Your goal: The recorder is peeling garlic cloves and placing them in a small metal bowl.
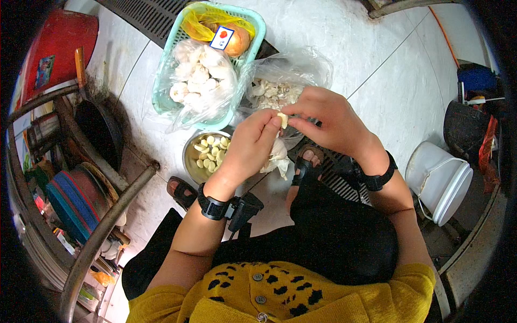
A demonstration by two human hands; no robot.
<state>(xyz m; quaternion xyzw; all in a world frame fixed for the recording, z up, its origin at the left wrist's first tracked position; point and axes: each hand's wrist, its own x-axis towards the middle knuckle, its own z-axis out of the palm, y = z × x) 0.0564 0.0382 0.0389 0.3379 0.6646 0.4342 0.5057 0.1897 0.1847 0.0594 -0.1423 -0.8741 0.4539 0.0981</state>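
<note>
Between its thumb and fingers, my left hand [254, 141] pinches a pale garlic clove [283, 120]. A partly broken garlic bulb [278, 155] with loose skin hangs under the left fingers, seemingly held in that palm. The fingertips of my right hand [327, 119] touch the clove's right side. Below left of the hands, a metal bowl [190, 159] holds peeled cloves [211, 152]. Beyond them, a clear plastic bag [307, 64] contains garlic skins [274, 93]. A mint-green plastic basket [158, 91] holds a bag of whole garlic bulbs [200, 74] and onions [237, 39] in yellow netting.
Metal-framed racks [117, 210] stand at the left, with a dark pan [99, 129] beside them. A white lidded bucket [436, 181] lies tilted at the right. Dark floor grating [145, 20] runs under the basket. My sandalled feet are just below the hands.
</note>
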